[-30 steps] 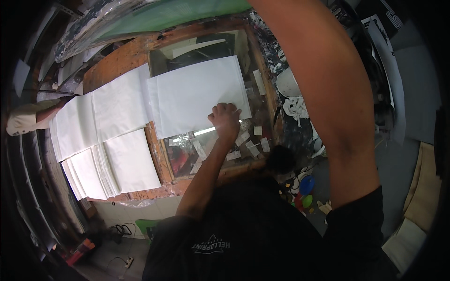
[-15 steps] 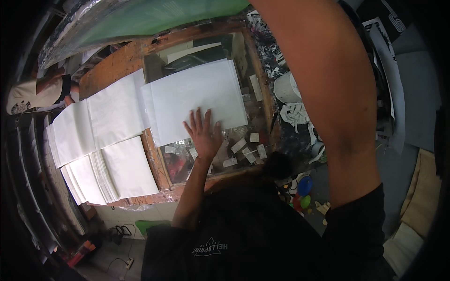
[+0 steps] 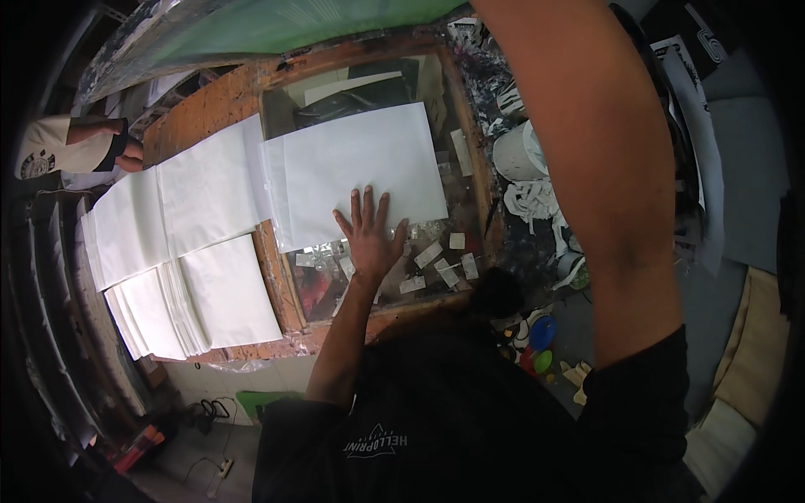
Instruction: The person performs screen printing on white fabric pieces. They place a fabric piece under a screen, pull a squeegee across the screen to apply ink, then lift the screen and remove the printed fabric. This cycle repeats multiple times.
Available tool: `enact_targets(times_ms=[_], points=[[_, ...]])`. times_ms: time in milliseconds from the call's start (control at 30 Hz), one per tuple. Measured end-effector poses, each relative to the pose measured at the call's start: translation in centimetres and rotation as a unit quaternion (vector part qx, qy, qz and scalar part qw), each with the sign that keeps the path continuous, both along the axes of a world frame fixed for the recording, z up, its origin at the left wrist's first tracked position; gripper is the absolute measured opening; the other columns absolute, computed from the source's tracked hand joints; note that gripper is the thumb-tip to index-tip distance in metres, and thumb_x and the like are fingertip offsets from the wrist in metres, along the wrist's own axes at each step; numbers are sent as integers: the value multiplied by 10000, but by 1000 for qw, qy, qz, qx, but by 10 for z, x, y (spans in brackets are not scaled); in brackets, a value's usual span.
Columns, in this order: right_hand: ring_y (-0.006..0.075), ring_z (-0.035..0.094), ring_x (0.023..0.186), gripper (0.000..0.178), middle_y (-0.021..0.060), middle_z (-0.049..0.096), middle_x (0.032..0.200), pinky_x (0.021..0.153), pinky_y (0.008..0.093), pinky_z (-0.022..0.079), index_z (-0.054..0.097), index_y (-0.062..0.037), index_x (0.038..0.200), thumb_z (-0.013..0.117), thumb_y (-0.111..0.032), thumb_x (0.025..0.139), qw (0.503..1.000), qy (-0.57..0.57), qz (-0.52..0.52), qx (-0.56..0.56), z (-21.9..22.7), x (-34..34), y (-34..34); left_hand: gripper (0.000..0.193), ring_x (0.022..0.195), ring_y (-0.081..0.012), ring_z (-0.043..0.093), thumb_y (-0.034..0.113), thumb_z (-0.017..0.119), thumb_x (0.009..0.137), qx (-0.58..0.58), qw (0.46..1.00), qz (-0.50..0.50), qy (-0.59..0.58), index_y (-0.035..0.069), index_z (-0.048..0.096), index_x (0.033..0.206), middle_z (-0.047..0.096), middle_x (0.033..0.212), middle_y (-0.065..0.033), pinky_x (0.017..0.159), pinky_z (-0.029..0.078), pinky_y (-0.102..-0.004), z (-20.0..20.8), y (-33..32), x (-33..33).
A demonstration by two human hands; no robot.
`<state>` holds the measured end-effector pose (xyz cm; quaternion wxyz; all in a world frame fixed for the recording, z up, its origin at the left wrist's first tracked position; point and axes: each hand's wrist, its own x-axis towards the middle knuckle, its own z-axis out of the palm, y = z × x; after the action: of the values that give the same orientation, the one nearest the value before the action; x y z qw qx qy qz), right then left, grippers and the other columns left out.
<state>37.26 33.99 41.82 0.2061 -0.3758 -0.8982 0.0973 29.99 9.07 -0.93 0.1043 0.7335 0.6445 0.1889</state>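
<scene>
White sheets (image 3: pixel 360 147) lie on a glass panel (image 3: pixel 440 201) set in a wooden frame. Flat on their near edge rests my left hand (image 3: pixel 374 239), fingers spread. My right forearm (image 3: pixel 599 159) stretches up past the right side, and its hand is out of the picture beyond the top edge. Above the table's far side, a tilted framed screen with green mesh (image 3: pixel 293 29) spans the top left. Small pale tape pieces (image 3: pixel 428 255) are stuck on the glass near my left hand.
Stacks of white sheets (image 3: pixel 210 197) cover the table's left part. A white tub (image 3: pixel 513 157) and crumpled paper strips (image 3: pixel 532 201) sit on the stained right side. Racks (image 3: pixel 63 310) stand at far left, near another person (image 3: pixel 92 142). Coloured lids (image 3: pixel 542 333) lie at lower right.
My left hand has shifted slightly right on the sheets. Their right edges now lie closer together. The other person at the left has changed posture.
</scene>
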Motion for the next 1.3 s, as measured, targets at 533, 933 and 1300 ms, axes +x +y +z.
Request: enact_targets(times_ms=[533, 933, 1300], points=[[224, 548, 560, 486, 95, 600, 613, 544, 388, 456, 676, -46, 806, 585, -500, 956, 994, 8, -63, -91, -32, -4, -66, 829, 1459, -424, 318, 378, 738, 893, 22, 981, 100, -167, -4, 344, 1514, 285, 1588, -279, 1145, 247, -638, 57, -13, -9], [422, 638, 919, 276, 189, 667, 948, 810, 514, 487, 601, -40, 1125, 667, -26, 858, 976, 10, -66, -207, -274, 39, -149, 328, 1241, -318, 506, 246, 576, 1020, -201, 364, 296, -860, 47, 496, 1269, 515, 1308, -138, 1070, 460, -527, 91, -102, -52], [369, 692, 986, 510, 176, 724, 1048, 857, 482, 542, 630, -132, 1315, 639, 10, 825, 985, -114, -99, -79, -350, -10, 50, 310, 1159, -254, 548, 243, 615, 1014, -240, 360, 372, -821, 65, 532, 1254, 569, 1234, -80, 1028, 487, -454, 67, -96, -50]])
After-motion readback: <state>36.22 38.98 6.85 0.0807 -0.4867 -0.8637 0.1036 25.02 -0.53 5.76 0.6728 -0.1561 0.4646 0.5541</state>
